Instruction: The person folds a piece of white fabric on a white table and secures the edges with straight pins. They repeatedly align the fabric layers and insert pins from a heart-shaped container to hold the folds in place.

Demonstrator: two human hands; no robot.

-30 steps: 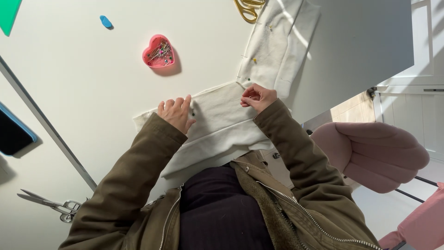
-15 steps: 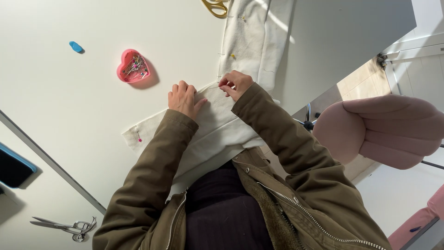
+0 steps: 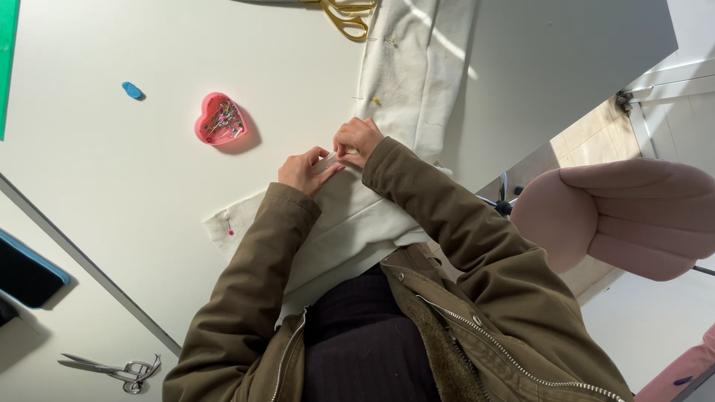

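Note:
A cream fabric piece [image 3: 402,67] lies across the white table [image 3: 134,193] and runs down to my lap. Several pins stick in it, one with a pink head near its left corner [image 3: 230,231]. My left hand [image 3: 304,170] presses and pinches the fabric's folded edge. My right hand [image 3: 357,138] pinches the same edge right beside it, the fingertips of both hands touching. Both arms wear olive jacket sleeves. Whether a pin is between my fingers is too small to tell.
A pink heart-shaped pin box [image 3: 220,119] sits left of my hands, a small blue chalk piece [image 3: 132,91] farther left. Gold scissors [image 3: 342,15] lie at the top, silver scissors [image 3: 112,368] at bottom left. A pink padded chair [image 3: 633,216] stands to the right.
My hands have come together on the fabric's edge; a second ago they were a hand's width apart. The view has shifted, so the table's things sit differently in frame.

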